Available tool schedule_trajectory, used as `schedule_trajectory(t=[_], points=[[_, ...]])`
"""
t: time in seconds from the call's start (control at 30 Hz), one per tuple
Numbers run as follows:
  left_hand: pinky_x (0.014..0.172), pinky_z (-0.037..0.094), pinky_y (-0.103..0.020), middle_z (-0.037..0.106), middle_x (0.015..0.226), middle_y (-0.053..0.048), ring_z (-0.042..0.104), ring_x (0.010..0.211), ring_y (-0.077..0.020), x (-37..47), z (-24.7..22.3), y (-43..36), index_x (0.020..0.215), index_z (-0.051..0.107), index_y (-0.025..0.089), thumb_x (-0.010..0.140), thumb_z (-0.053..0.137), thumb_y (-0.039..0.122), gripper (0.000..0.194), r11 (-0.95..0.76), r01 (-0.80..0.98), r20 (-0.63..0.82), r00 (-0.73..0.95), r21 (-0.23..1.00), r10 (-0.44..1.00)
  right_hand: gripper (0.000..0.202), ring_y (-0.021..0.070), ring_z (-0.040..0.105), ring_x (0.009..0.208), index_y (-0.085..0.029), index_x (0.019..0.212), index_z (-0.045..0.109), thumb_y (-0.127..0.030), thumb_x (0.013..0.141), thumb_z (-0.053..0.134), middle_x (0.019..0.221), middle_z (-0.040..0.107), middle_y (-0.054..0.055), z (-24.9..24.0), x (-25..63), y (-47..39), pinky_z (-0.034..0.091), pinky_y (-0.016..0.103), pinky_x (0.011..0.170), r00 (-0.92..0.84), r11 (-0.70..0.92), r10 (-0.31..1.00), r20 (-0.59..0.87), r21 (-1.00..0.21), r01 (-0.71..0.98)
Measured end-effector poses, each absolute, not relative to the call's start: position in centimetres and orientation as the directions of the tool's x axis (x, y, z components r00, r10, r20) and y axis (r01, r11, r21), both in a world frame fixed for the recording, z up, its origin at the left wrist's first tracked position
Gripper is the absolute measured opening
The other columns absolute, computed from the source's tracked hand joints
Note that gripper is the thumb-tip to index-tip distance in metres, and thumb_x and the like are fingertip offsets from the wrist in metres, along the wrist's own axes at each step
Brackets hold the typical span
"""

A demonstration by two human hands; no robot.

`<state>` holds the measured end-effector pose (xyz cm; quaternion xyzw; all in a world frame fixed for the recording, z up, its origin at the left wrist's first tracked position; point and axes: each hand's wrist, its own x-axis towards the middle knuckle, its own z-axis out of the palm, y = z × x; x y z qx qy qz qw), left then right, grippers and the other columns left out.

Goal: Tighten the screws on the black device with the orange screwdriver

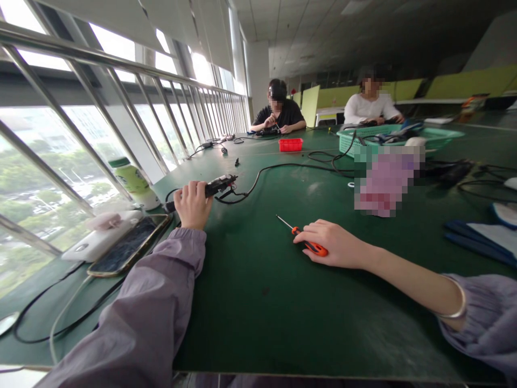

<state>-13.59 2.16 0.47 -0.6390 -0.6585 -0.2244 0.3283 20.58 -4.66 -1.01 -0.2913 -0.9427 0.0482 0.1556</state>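
My left hand [193, 205] is wrapped round a black corded device [220, 185], long and narrow, whose far end shows small parts and thin wires. Its exact kind I cannot make out. To the right, my right hand [333, 242] has its fingers closed on the orange and black handle of a screwdriver [316, 248]. The slim metal shaft points away and to the left, just above or on the green tabletop [250, 280]; which of the two I cannot tell. A black cable [278, 165] runs from near the device toward the right.
Left of my left arm lie a phone [131, 245], a white case-like object [100, 234] and a green-capped bottle [133, 183] by the railing. Farther off are a red tray [291, 145] and a green basket [349, 143] with items. Two people sit across the table.
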Motion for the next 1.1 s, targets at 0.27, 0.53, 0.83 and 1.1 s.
schedule_trajectory(t=[0.27, 0.53, 0.83, 1.1], points=[[0.092, 0.030, -0.040, 0.058, 0.111, -0.011, 0.051, 0.101, -0.0259, -8.3, 0.1, 2.0, 0.113, 0.053, 0.019, 0.089, 0.035, 0.026, 0.031, -0.351, 0.882, 0.585, 0.472, -0.316, 0.659, 0.020, 0.0154, 0.060, 0.076, -0.018, 0.095, 0.064, -0.027, 0.082, 0.052, 0.087, 0.068, 0.004, -0.9, 20.5, -5.0, 0.046, 0.032, 0.076, -0.809, 0.880, 0.476, 0.346, -0.175, 0.443], [0.090, 0.038, -0.033, 0.064, 0.094, -0.008, 0.058, 0.090, -0.0198, -3.2, -0.8, 2.4, 0.112, 0.049, 0.014, 0.088, 0.044, 0.044, 0.039, -0.634, 0.718, 0.458, 0.685, -0.288, 0.567, 0.022, 0.0148, 0.056, 0.065, -0.018, 0.091, 0.064, -0.034, 0.082, 0.051, 0.076, 0.066, 0.004, -1.0, 19.4, -6.7, 0.042, 0.029, 0.063, -0.885, 0.954, 0.280, 0.371, -0.006, 0.299], [0.106, 0.027, -0.036, 0.056, 0.124, -0.007, 0.048, 0.115, -0.0189, -4.1, -1.6, 3.5, 0.121, 0.050, 0.016, 0.092, 0.037, 0.038, 0.038, -0.583, 0.790, 0.531, 0.582, -0.189, 0.616, 0.021, 0.0141, 0.058, 0.071, -0.018, 0.095, 0.065, -0.029, 0.082, 0.053, 0.084, 0.067, 0.004, -1.2, 20.1, -5.3, 0.043, 0.028, 0.071, -0.830, 0.899, 0.430, 0.356, -0.085, 0.429], [0.083, 0.043, -0.031, 0.061, 0.107, -0.006, 0.058, 0.098, -0.0200, -11.2, -1.2, 4.6, 0.106, 0.062, 0.021, 0.084, 0.036, 0.013, 0.035, -0.074, 0.997, 0.507, 0.049, 0.030, 0.861, 0.023, 0.0148, 0.059, 0.076, -0.018, 0.100, 0.064, -0.027, 0.083, 0.052, 0.088, 0.067, 0.005, -1.1, 20.1, -5.4, 0.043, 0.028, 0.073, -0.856, 0.906, 0.418, 0.302, -0.066, 0.419]])
